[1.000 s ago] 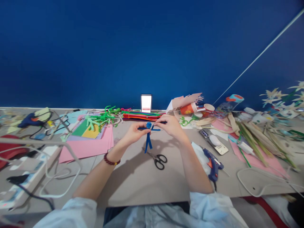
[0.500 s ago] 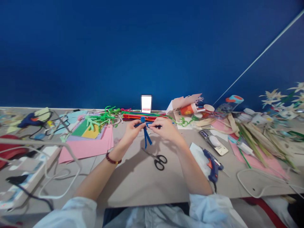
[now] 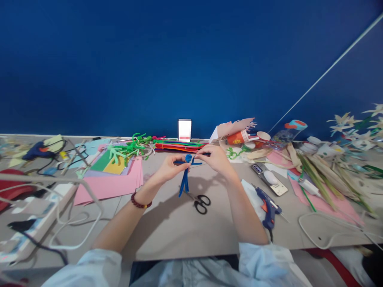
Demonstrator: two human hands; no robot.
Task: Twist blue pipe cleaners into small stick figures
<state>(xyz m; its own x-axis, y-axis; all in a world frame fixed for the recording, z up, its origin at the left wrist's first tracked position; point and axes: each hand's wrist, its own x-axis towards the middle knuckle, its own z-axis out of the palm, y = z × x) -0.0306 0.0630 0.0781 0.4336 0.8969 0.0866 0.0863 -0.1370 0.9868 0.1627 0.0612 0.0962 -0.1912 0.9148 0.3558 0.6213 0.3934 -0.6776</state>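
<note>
A small figure bent from blue pipe cleaners hangs upright over the table, with a round coiled top, short side pieces and long strands trailing down. My left hand pinches it just below the coil, between thumb and fingers. My right hand is closed at its right side, the fingertips on a short blue pipe cleaner end that sticks up. Part of that end is hidden by the fingers. Black-handled scissors lie on the table below the hands, their blades partly behind the strands.
Along the wall lies a bundle of coloured pipe cleaners before a bright phone screen. Pink paper is at left, near a power strip. At right are a blue glue gun, a phone and dried husks.
Both hands and the blue figure have shifted slightly right, and the figure has come a little lower. My right hand has risen relative to the left, and a blue end now stands up at its fingertips.
</note>
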